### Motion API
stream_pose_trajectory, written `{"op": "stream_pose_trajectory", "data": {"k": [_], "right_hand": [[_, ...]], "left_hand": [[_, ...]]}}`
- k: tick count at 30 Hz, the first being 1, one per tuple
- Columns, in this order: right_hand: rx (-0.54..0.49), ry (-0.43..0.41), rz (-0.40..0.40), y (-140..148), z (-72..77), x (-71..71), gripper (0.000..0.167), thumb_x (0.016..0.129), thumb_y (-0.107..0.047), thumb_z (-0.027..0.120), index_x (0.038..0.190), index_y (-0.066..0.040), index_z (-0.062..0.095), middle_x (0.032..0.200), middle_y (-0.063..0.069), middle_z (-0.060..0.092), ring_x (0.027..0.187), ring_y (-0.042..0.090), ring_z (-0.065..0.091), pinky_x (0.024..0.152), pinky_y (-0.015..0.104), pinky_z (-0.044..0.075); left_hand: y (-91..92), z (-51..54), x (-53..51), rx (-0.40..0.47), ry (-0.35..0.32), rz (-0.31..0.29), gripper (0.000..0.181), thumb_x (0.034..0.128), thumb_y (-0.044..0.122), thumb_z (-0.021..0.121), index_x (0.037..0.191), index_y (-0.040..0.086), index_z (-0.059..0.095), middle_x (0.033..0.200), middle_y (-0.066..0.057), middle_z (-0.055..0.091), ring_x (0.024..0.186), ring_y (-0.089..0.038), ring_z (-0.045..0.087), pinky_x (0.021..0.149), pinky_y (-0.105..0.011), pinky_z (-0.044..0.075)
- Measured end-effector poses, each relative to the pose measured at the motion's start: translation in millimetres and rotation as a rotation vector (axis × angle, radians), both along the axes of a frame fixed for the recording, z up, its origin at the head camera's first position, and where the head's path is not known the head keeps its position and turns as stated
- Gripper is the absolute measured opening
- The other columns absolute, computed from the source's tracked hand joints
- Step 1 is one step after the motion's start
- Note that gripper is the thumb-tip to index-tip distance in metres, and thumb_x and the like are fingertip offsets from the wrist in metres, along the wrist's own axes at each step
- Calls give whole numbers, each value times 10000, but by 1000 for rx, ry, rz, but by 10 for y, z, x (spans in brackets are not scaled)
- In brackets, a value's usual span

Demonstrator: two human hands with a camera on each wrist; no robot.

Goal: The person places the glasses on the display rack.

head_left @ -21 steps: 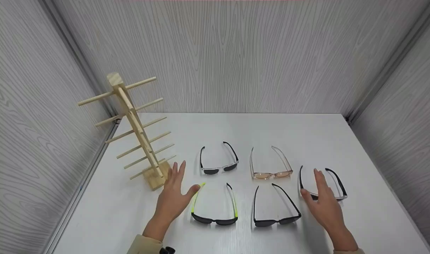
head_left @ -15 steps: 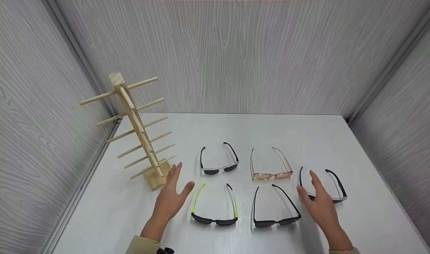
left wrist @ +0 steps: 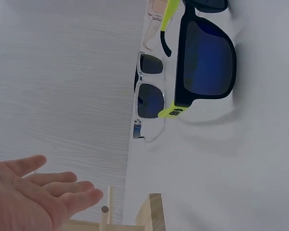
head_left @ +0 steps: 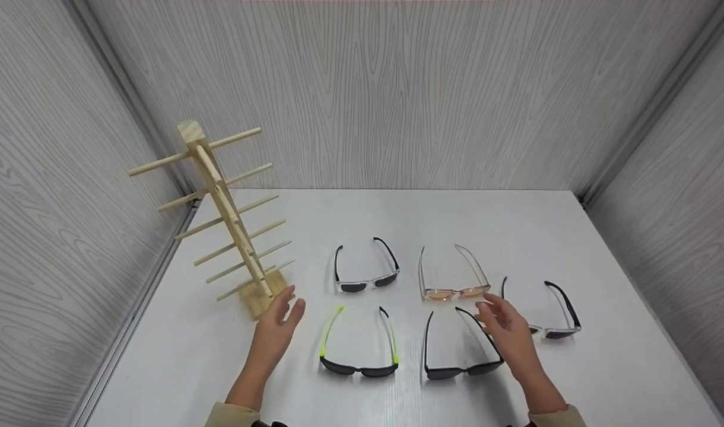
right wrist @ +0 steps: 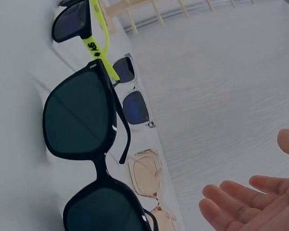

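Observation:
My left hand hovers between the wooden rack and the sunglasses with yellow-green temples, its fingers loosely bent and holding nothing. In the left wrist view its palm and fingers are relaxed. Over the right temple of the black sunglasses is my right hand, also holding nothing, with softly curved fingers. Whether it touches that temple cannot be told. Just right of it lie clear-framed sunglasses with black temples, partly covered by the hand. The peach-tinted clear glasses rest just beyond its fingertips.
Another clear-framed pair with black temples lies behind the yellow-green one. Every pair rests unfolded on the white table, temples pointing away. Wood-grain panels enclose the back and sides. The rack's several pegs stick out both ways at the left.
My right hand has moved left, off the rightmost clear-framed sunglasses to the black pair, its fingers bending more. My left hand has drawn back slightly from the yellow-green pair, its fingers less spread.

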State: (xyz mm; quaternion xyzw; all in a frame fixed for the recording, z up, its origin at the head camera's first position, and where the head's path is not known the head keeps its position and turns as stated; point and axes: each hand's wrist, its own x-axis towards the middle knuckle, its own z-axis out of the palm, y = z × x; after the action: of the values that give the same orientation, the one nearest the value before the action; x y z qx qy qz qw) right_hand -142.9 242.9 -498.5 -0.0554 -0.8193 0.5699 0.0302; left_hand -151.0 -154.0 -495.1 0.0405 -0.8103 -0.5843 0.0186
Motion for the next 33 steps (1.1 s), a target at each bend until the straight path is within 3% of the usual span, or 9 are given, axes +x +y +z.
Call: {"op": "stream_pose_trajectory", "data": {"k": [4,11,19,27,33], "right_hand": [[-95,-25,20,-117,-24,-1,487,933,-368,552,1320,-81,478,1205,160,573,1026,250,604,809,350,517],[-229,-45,99,-298,-82,2,357,978,-249,497,1263,-36,520,1079,165,621,956,308,626,759,385,536],[-218,-156,199,-530,-80,14,479,957,-330,521,1287,14,474,1118,180,604,990,300,613,781,410,526],[-223,-238,310,-734,-126,13,531,960,-352,507,1302,49,439,1147,207,581,1008,304,606,788,404,525],[-192,-289,347,-896,-163,51,625,948,-405,509,1318,85,395,1185,253,549,1029,319,594,794,400,523]], "left_hand": [[-26,-25,-3,40,-50,16,646,893,486,557,1360,57,432,1381,-194,424,1256,-351,416,998,-454,375],[-44,-126,2,98,-83,10,524,927,372,563,1321,37,476,1284,-181,513,1171,-327,498,903,-461,447],[-18,-263,12,56,-184,-10,469,932,382,549,1277,66,535,1207,-158,567,1077,-286,554,867,-449,475],[0,-383,23,27,-258,-51,506,917,409,563,1284,62,531,1167,-133,593,1067,-316,571,832,-453,490],[32,-448,21,19,-325,-68,590,878,463,595,1324,87,502,1147,-117,600,1024,-264,584,804,-424,501]]}}
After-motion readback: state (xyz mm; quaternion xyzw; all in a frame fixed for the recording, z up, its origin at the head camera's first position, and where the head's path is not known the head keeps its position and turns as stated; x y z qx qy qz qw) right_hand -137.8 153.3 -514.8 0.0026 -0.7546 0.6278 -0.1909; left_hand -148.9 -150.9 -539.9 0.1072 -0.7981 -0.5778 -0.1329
